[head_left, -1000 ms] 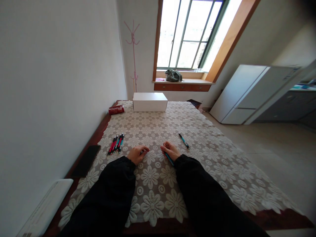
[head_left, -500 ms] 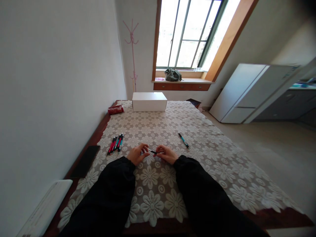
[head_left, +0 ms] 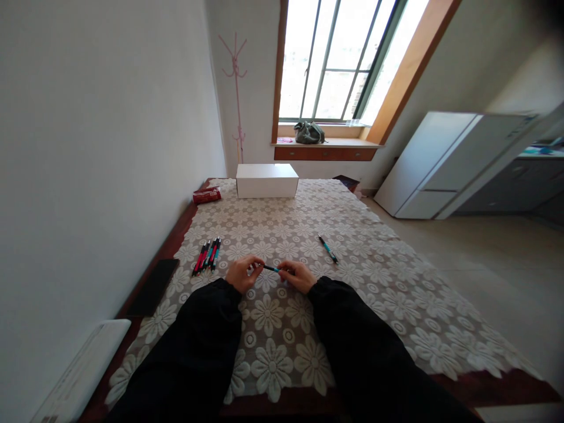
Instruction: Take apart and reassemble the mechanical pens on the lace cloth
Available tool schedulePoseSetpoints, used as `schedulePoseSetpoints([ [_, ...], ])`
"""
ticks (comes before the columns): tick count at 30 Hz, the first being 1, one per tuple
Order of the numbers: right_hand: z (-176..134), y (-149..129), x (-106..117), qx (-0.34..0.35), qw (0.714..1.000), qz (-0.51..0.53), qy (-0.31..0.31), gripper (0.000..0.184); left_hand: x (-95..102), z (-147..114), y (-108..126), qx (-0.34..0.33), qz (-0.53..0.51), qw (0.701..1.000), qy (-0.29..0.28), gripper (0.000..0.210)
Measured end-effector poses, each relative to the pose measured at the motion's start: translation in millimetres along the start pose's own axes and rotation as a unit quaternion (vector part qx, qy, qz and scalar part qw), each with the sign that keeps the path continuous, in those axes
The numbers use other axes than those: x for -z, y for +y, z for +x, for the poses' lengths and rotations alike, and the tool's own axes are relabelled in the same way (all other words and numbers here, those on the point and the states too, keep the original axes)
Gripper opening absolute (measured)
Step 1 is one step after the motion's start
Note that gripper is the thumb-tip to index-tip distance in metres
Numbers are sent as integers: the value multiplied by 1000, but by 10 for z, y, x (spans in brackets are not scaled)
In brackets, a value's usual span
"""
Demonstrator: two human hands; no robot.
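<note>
A black and teal pen is stretched between my two hands above the lace cloth. My left hand pinches its dark left end between thumb and fingers. The other end sits in the closed fingers of my right hand, which hide part of it. To the left of my left hand lies a row of several pens, some red and black, some teal and black. A single teal and black pen lies apart, beyond my right hand.
A white box stands at the table's far end, beside a red packet. Along the left edge lie a dark flat object and a white object. A flowered lace tablecloth covers the table.
My left fingers have closed on the pen's left end, which stood free of them before. More of the pen, including a teal part, now shows between my hands.
</note>
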State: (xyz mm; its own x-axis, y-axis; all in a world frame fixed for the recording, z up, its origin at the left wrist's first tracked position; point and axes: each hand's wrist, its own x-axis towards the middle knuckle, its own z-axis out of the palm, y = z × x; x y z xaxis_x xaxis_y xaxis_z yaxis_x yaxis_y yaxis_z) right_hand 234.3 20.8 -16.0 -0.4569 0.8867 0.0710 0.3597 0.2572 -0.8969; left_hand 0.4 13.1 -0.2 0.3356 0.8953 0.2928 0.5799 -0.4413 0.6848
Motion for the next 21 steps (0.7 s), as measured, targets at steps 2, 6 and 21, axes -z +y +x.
schedulePoseSetpoints([
  [2, -3, -22, 13, 11, 999, -35, -4, 29, -8, -6, 16, -18, -8, 999, -41, 19],
  [6, -2, -47, 25, 33, 994, -105, -9, 38, -31, -9, 26, -21, -5, 997, -69, 17],
  [21, 5, 20, 4, 51, 963, -264, 3, 39, 20, 1, 52, -3, 75, 994, -76, 20],
])
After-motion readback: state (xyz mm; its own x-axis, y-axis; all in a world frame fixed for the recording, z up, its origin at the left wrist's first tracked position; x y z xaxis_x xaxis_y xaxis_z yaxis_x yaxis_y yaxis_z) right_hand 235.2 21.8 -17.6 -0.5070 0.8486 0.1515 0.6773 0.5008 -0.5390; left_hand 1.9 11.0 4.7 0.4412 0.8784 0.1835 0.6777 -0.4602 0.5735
